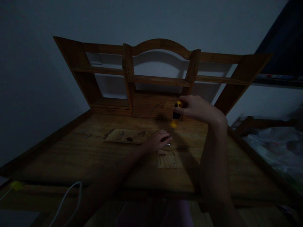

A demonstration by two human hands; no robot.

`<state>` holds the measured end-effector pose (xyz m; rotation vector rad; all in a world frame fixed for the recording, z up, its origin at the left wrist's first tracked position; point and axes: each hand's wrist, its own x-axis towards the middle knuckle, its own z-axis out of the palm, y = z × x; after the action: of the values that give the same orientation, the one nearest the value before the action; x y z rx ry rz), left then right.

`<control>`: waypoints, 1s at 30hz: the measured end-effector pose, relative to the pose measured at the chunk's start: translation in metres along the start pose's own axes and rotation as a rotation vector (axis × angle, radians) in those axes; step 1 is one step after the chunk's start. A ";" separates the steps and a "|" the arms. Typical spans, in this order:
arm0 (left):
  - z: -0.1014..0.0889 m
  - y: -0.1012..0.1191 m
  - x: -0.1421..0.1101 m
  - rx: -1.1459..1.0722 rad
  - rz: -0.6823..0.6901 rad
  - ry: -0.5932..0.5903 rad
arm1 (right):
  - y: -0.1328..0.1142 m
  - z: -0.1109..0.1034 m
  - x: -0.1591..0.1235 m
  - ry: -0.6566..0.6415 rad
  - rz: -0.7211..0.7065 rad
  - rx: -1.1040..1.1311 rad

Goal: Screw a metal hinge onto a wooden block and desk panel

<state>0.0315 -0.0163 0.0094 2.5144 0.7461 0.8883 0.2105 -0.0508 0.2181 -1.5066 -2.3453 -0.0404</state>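
Yellow and black, the screwdriver (pixel 175 115) was gripped by its handle in the closed fingers of the right hand (pixel 198 108), shaft down over the counter (pixel 94 167). The left hand's (pixel 158 141) fingers were bent beside the shaft; whether they pinched the small metal piece (pixel 168 144) could not be determined, since they partly covered this area and the tip. A square wood piece (pixel 166 160) lay nearer the wearer, a long rough-edged board (pixel 125 135) lay left, and the wooden shelf unit (pixel 158 81) stood behind.
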 end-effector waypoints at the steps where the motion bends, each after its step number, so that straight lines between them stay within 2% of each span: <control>1: 0.000 0.000 0.000 0.001 -0.001 0.002 | 0.000 -0.001 0.000 -0.016 -0.039 0.039; 4: 0.001 -0.001 -0.001 -0.008 -0.002 -0.001 | 0.001 -0.002 -0.001 -0.063 -0.130 0.137; 10: 0.001 -0.002 0.000 -0.019 0.013 -0.003 | 0.007 -0.004 -0.002 -0.102 -0.139 0.147; 13: 0.001 -0.002 0.000 -0.019 0.012 0.002 | 0.005 -0.003 -0.002 -0.105 -0.107 0.109; 17: 0.001 -0.001 -0.001 -0.003 0.008 0.012 | -0.004 0.002 -0.002 -0.019 0.012 -0.031; 20: 0.001 0.000 -0.001 -0.009 0.002 0.011 | -0.008 0.007 -0.001 0.006 0.047 -0.079; 26: 0.000 -0.002 -0.002 -0.095 -0.025 -0.002 | -0.004 0.004 -0.002 -0.049 -0.062 0.021; 30: 0.001 -0.005 -0.002 -0.128 -0.042 -0.012 | -0.002 0.002 -0.003 -0.072 -0.066 0.059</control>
<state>0.0290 -0.0138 0.0053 2.3821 0.7122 0.8772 0.2096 -0.0537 0.2156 -1.4247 -2.4305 0.0672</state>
